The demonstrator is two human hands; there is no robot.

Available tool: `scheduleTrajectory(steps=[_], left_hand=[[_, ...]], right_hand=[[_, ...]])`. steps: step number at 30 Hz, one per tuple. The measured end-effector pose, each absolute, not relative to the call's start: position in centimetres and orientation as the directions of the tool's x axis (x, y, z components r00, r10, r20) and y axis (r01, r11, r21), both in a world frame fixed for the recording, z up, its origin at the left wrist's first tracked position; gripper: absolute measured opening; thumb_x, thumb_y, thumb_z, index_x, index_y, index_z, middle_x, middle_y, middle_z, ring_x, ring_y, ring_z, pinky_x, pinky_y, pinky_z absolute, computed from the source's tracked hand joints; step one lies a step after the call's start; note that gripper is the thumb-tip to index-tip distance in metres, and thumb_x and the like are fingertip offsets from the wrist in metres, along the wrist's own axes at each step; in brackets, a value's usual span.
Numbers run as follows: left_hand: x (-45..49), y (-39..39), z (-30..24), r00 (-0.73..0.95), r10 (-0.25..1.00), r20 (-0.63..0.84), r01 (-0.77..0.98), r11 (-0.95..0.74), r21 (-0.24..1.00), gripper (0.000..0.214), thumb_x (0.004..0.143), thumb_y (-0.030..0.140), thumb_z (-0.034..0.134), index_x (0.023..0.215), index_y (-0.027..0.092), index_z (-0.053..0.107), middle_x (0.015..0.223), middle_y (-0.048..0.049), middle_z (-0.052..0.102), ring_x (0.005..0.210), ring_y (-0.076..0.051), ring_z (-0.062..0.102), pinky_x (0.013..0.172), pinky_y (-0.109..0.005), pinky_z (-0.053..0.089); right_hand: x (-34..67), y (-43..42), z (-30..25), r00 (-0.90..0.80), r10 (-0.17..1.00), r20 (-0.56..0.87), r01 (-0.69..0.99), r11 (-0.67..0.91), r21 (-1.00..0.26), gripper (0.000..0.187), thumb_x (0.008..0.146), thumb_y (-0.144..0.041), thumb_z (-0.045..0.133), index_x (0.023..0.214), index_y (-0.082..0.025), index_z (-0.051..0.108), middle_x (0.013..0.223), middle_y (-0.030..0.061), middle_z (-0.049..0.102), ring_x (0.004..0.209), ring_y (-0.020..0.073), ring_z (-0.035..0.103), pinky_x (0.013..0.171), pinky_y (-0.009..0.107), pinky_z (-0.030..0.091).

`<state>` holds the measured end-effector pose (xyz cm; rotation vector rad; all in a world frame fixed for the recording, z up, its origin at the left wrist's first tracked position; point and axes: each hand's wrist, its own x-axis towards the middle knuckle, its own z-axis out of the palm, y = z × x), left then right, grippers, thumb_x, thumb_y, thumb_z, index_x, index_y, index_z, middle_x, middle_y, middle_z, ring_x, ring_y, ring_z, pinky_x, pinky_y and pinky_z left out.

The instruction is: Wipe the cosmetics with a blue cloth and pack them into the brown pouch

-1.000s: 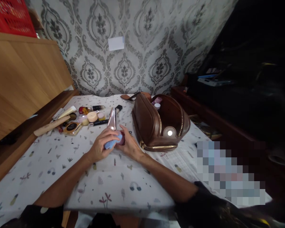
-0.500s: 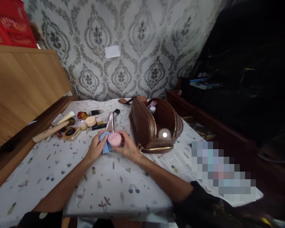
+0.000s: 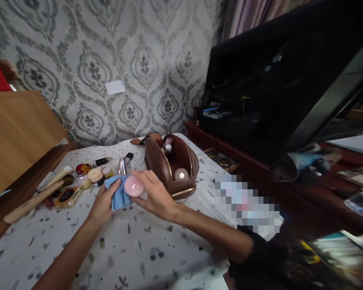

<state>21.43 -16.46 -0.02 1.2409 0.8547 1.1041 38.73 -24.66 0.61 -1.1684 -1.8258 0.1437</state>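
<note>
While the left hand (image 3: 102, 202) grips a blue cloth (image 3: 118, 194), thumb across its near face, the right hand (image 3: 157, 198) holds a pink jar (image 3: 134, 186) between thumb and fingers. The jar sits in front of the cloth's right edge, its smooth round face turned toward the viewer; whether the two touch is hard to tell. Both are held above the counter (image 3: 121, 249), which is spread with a white printed cover.

Just beyond the right hand stands a brown bag (image 3: 154, 158), its zipped mouth gaping, with a white-capped bottle (image 3: 168, 149) inside. Its strap (image 3: 136, 141) lies behind it to the left.

Past the blue cloth is a shiny tube (image 3: 122, 165), its lower end hidden, and next to that a black-tipped brush (image 3: 128, 157). Further left, the make-up lies in a loose cluster: a peach pot (image 3: 95, 175), a red bottle (image 3: 82, 169), a compact (image 3: 65, 196) and a long beige stick (image 3: 33, 203) lying slantwise near the counter's left side. A patch to the right of the bag is blurred into blocks.
</note>
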Motion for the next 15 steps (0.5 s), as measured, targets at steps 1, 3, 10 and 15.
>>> scheduleTrajectory(steps=[1, 3, 10, 15], left_hand=[[22.1, -16.7, 0.7, 0.284, 0.957, 0.056, -0.207, 0.005, 0.978, 0.042, 0.068, 0.05, 0.083, 0.093, 0.019, 0.07, 0.085, -0.0022, 0.075, 0.074, -0.018, 0.07, 0.066, -0.029, 0.058], [23.7, -17.2, 2.3, 0.307, 0.948, 0.086, -0.235, -0.012, 0.972, 0.043, 0.067, 0.049, 0.083, 0.094, 0.019, 0.07, 0.084, -0.0017, 0.074, 0.075, -0.018, 0.07, 0.067, -0.029, 0.058], [29.3, -17.7, 6.5, 0.439, 0.795, 0.418, -0.114, -0.413, 0.904, 0.036, 0.082, 0.044, 0.069, 0.11, 0.02, 0.066, 0.097, -0.0034, 0.071, 0.085, -0.018, 0.068, 0.077, -0.028, 0.053], [30.8, -18.5, 6.7, 0.761, 0.417, 0.498, 0.244, -0.894, 0.376, 0.042, 0.089, 0.019, 0.049, 0.129, 0.023, 0.062, 0.109, -0.0062, 0.067, 0.098, -0.022, 0.065, 0.085, -0.032, 0.051]], right_hand=[[39.3, -25.1, 1.4, -0.114, 0.752, 0.649, 0.651, 0.55, -0.524, 0.066, 0.085, -0.024, 0.071, 0.145, -0.023, 0.043, 0.128, 0.0103, 0.058, 0.121, 0.0272, 0.054, 0.106, 0.045, 0.047], [40.7, -25.9, 3.0, -0.093, 0.734, 0.672, 0.631, 0.566, -0.531, 0.061, 0.085, -0.023, 0.07, 0.142, -0.022, 0.047, 0.13, 0.0107, 0.056, 0.124, 0.0254, 0.054, 0.108, 0.042, 0.046], [47.6, -25.9, 6.5, 0.21, 0.686, 0.697, 0.619, 0.458, -0.638, 0.057, 0.074, -0.031, 0.079, 0.125, -0.02, 0.056, 0.119, 0.0083, 0.061, 0.112, 0.0243, 0.06, 0.102, 0.042, 0.048], [51.2, -23.4, 6.7, 0.361, 0.784, 0.505, 0.669, 0.159, -0.726, 0.058, 0.07, -0.034, 0.079, 0.121, -0.016, 0.056, 0.111, 0.0068, 0.066, 0.103, 0.0232, 0.063, 0.095, 0.039, 0.049]])
